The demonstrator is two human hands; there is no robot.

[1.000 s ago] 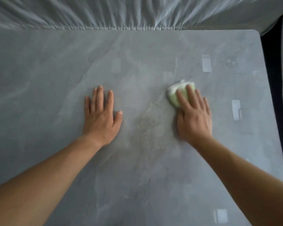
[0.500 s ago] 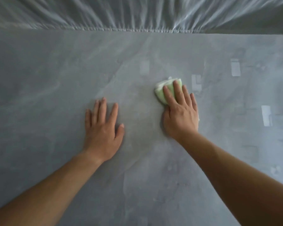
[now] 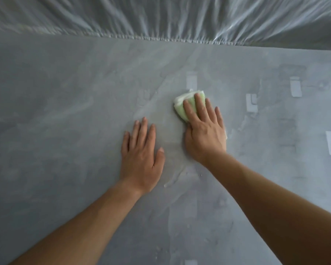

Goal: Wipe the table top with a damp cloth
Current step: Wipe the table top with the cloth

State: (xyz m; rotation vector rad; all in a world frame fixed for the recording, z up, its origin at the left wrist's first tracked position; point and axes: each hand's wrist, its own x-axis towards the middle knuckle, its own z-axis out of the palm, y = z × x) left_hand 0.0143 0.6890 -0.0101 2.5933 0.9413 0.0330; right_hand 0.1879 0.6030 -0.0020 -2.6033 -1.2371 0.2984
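A grey marbled table top [image 3: 55,121] fills the view. A folded pale green and white cloth [image 3: 183,104] lies on it near the middle. My right hand [image 3: 203,131] presses flat on the cloth, fingers spread over it, so that only the cloth's far left part and a sliver at the right of my palm show. My left hand [image 3: 141,155] rests flat on the bare table just left of the right hand, palm down, fingers apart, holding nothing. A faint damp streak runs between and below the two hands.
Crinkled clear plastic sheeting [image 3: 161,18] covers something along the table's far edge. Several small pale rectangular marks, such as one mark [image 3: 295,88], are scattered over the right half of the table.
My right hand has slid the cloth leftward across the table, closing in on my left hand. The view has shifted left, so the table's right edge is out of sight.
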